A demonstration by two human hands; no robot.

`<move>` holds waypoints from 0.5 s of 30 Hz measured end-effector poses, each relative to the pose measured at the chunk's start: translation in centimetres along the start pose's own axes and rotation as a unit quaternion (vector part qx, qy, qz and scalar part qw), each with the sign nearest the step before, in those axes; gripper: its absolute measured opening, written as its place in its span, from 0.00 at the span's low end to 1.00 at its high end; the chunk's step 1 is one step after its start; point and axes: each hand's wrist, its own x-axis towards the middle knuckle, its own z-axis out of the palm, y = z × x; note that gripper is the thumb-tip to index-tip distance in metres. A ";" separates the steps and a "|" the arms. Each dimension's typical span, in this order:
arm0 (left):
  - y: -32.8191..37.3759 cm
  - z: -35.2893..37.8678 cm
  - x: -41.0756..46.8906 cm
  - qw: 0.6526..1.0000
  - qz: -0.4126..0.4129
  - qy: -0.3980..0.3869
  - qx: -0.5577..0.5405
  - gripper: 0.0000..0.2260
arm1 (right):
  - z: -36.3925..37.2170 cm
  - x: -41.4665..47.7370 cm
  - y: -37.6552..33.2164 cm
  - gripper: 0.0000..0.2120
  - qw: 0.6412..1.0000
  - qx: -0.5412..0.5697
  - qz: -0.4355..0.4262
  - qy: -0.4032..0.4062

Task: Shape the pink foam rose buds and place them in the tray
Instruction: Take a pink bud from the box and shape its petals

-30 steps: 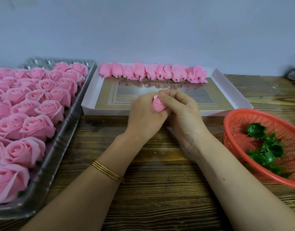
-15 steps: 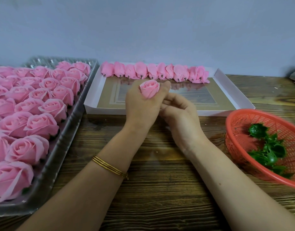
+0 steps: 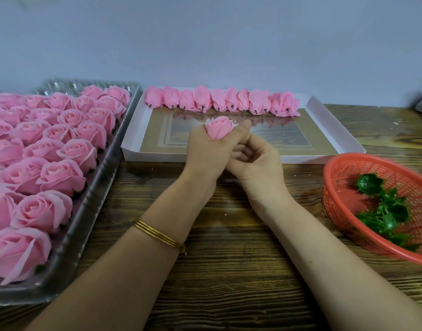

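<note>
My left hand (image 3: 206, 155) grips a pink foam rose bud (image 3: 219, 127) upright, its top showing above the fingers, over the near part of the white shallow tray (image 3: 336, 125). Just below and to the right, my right hand (image 3: 255, 164) is loosely curled, its fingers touching the left hand underneath the bud; I cannot tell if they touch the bud's base. A row of several shaped pink buds (image 3: 219, 101) lies along the tray's far edge, stems pointing toward me.
A clear plastic tray (image 3: 90, 209) on the left holds several open pink foam roses (image 3: 62, 175). A red mesh basket (image 3: 343, 168) with green plastic calyxes (image 3: 384, 211) stands at the right. Everything rests on a dark wooden table (image 3: 229, 271) against a pale wall.
The hands were closed together around the bud one second ago. My left hand has since lifted the bud up and forward, and my right hand has slipped below it.
</note>
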 end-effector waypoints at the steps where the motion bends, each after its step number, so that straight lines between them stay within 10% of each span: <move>1: 0.0 -0.1 0.1 1.000 -0.010 -0.003 0.001 0.21 | 0.0 0.0 0.0 0.14 1.000 0.003 0.004 -0.005; 15: 0.8 -0.8 0.3 0.995 -0.079 -0.044 0.047 0.08 | -1.1 0.5 -0.1 0.05 0.976 0.147 0.120 -0.110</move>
